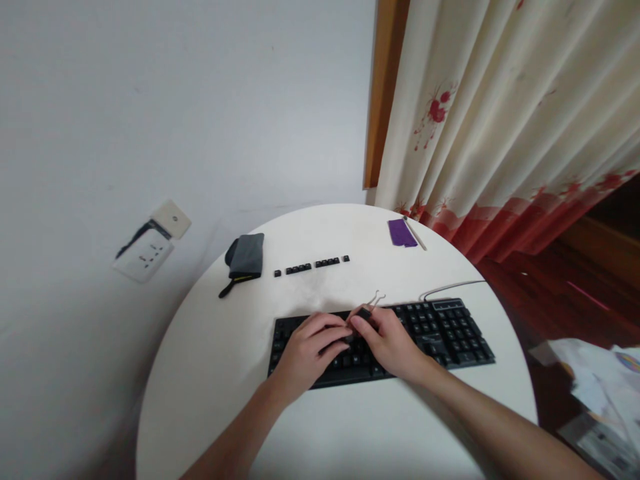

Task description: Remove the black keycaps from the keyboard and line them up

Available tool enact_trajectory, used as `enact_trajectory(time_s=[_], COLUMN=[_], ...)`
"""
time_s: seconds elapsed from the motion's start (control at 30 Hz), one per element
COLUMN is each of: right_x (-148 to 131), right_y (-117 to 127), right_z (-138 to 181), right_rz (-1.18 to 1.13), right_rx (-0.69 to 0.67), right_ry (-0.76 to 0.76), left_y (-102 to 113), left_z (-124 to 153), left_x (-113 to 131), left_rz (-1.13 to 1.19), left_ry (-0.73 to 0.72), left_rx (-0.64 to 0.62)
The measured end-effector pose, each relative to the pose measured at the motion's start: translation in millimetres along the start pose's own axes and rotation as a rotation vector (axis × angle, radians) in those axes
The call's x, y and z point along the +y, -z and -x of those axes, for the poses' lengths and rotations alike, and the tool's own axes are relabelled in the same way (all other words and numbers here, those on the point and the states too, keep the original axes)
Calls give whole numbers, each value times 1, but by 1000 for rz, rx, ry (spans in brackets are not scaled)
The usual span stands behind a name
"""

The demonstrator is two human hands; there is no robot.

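Note:
A black keyboard lies on the round white table, its cable running off to the right. My right hand is over the middle of the keyboard, fingers closed on a wire keycap puller whose wire loops stick out toward the wall. My left hand lies on the keys just left of it, fingers curved and resting flat, their tips touching the right hand. A row of loose black keycaps lies on the table beyond the keyboard. The keys under both hands are hidden.
A grey pouch with a black strap sits at the far left of the table. A purple cloth and a thin stick lie at the far right edge. A curtain hangs to the right, and a wall socket is on the left.

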State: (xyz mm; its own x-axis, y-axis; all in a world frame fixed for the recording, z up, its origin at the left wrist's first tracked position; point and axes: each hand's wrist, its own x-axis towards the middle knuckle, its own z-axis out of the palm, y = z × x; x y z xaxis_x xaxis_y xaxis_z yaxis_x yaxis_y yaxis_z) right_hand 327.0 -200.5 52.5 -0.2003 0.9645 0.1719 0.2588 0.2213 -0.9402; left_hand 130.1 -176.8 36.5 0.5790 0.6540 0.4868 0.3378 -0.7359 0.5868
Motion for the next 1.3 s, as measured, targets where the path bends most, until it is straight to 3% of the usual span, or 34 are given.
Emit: enact_trajectory(time_s=[0.17, 0.3, 0.4, 0.87, 1.3], right_x=[2, 1, -1, 0, 2], right_y=[0, 2, 4, 0, 2], right_z=[0, -1, -1, 1, 1], right_rz=[15, 31, 12, 70, 136], right_rx=[31, 97, 56, -1, -40], right_ry=[-34, 42, 92, 242, 236], left_y=[3, 5, 5, 3, 3], left_z=[-2, -1, 0, -2, -3], left_x=[4, 3, 2, 0, 2], left_rz=[39, 43, 46, 34, 28], left_ry=[56, 115, 127, 58, 42], left_rx=[41, 67, 86, 158, 183])
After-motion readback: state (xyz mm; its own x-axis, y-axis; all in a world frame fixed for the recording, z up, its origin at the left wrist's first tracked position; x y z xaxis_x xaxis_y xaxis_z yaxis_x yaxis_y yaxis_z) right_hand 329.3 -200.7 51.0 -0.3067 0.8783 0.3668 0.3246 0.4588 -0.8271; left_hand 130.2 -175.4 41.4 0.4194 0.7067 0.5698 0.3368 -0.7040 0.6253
